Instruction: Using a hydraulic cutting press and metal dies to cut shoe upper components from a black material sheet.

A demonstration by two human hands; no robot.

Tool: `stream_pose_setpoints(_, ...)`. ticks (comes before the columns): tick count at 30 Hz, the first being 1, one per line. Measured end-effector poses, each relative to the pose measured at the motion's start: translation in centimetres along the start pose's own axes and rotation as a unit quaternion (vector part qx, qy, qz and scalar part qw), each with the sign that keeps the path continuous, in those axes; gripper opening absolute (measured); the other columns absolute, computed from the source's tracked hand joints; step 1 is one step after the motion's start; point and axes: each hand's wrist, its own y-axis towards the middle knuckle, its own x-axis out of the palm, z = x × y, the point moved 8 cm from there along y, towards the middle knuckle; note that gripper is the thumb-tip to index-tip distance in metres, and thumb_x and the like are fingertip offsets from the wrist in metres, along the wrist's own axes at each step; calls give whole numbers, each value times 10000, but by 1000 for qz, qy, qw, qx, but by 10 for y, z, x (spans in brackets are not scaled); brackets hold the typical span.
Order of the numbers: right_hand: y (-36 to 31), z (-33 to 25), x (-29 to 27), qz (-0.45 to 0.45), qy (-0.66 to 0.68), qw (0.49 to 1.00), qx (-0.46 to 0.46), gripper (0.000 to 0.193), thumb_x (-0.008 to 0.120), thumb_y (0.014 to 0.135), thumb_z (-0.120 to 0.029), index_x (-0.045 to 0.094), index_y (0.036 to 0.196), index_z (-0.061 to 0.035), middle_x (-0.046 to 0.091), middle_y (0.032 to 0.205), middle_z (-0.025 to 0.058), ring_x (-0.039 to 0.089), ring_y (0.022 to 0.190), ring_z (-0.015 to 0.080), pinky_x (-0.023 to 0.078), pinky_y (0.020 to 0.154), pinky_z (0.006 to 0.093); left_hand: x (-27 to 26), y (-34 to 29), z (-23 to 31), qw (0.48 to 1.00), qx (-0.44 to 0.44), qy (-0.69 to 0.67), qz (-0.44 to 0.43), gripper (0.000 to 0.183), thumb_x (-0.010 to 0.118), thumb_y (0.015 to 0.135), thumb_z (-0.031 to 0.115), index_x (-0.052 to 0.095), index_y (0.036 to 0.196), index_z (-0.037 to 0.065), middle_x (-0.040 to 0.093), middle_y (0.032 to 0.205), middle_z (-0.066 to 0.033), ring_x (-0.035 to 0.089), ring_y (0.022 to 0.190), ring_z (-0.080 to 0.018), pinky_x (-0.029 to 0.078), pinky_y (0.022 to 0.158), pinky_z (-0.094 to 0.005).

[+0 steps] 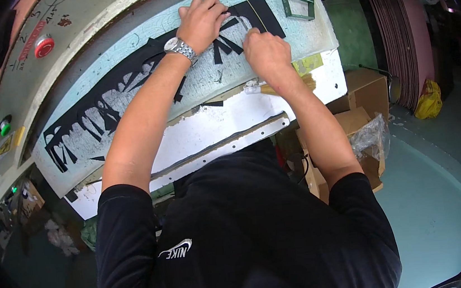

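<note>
My left hand, with a metal-banded watch at the wrist, lies palm down with its fingers stretched over the far edge of a black sheet. The sheet runs across a worn pale board; its left and middle parts are cut into strips and gaps. Beside the sheet's uncut right end, my right hand is closed, thumb and fingers pressed together near a curved greyish edge. What it grips is hidden. Loose black strips lie between my hands. Right of the sheet stands a green metal cutting die.
A brush lies under my right forearm at the board's near edge. On the machine panel are a red stop button and a green button. Cardboard boxes and stacked brown sheets stand on the right.
</note>
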Motion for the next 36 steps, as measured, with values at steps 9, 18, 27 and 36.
stream_pose_setpoints(9,19,4,-21,44,52,998,11,323,477,1024,-304,638,981,-27,713,832,268,705,814,463,552,760,556,2,0,-1,998,12,-44,-32,262,714,906,194,688,1165,166,626,1055,9,589,1061,-198,375,844,-372)
stream_pose_setpoints(18,30,2,-2,59,29,998,5,285,509,995,-277,649,941,-35,720,827,260,720,800,447,573,738,542,4,1,-2,995,-5,-66,-71,300,712,906,175,674,1204,162,616,1088,-6,579,1084,-203,371,870,-372)
stream_pose_setpoints(27,30,-6,-5,27,-2,1000,-12,263,544,961,-225,700,964,-14,741,908,233,740,869,397,591,777,487,5,-1,0,998,-5,-31,-58,304,704,906,165,674,1207,185,609,1057,3,580,1059,-204,365,852,-383)
stream_pose_setpoints(36,29,-2,-16,-53,13,998,22,293,554,948,-218,756,1050,-33,749,1030,202,730,988,370,579,867,457,0,7,-4,999,3,-13,-38,276,710,902,177,674,1175,196,614,1036,2,587,1043,-213,356,827,-391)
